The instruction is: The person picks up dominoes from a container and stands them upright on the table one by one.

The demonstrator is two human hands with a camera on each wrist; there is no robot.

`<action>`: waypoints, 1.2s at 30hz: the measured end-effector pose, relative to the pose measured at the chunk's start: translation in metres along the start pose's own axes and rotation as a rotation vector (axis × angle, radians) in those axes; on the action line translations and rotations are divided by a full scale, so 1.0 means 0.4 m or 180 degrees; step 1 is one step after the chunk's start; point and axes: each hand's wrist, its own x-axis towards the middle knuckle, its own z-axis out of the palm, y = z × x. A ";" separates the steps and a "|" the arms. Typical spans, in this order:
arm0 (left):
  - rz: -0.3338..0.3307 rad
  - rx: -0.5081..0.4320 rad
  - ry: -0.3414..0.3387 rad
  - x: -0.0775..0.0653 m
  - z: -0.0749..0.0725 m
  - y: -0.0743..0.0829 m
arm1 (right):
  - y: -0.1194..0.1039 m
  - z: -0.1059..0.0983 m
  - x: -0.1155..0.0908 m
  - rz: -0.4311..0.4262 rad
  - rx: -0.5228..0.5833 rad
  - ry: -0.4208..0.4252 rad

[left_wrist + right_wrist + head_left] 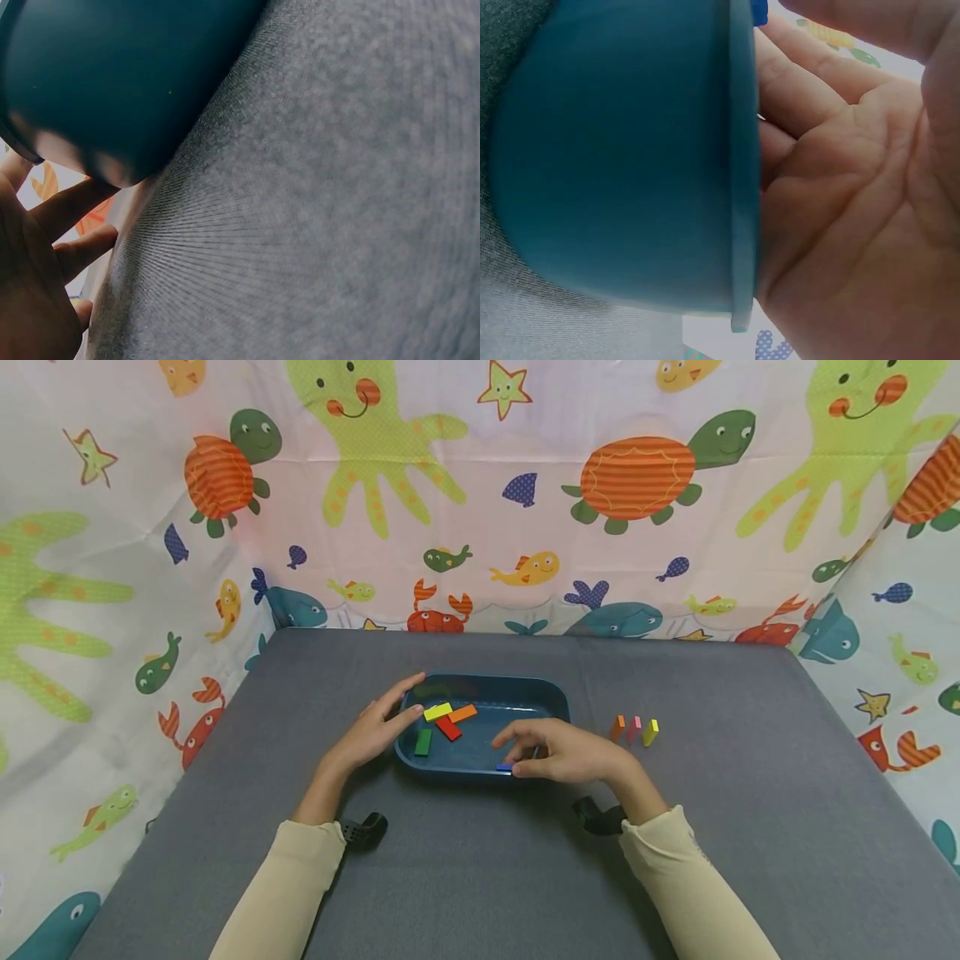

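Note:
A dark blue tray (480,772) stands on the table with several small flat blocks in it: a yellow block (438,712), an orange block (463,713), a red block (448,728) and a green block (423,742). My left hand (367,731) rests against the tray's left end, its fingers fairly straight and spread, the thumb over the rim. Above the near rim, my right hand (566,750) pinches a blue block (504,767) at the thumb tip. In the right wrist view the blue block (760,12) peeks out just past the rim, mostly hidden.
Right of the tray, an orange block (617,728), a pink block (633,729) and a yellow block (650,732) stand upright in a row on the grey table (750,827). A printed sea-animal curtain (480,477) hangs behind and along both sides.

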 end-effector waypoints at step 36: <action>-0.0023 0.0103 0.0125 0.041 0.019 -0.096 | 0.117 -0.204 -0.243 0.0441 0.0095 0.1688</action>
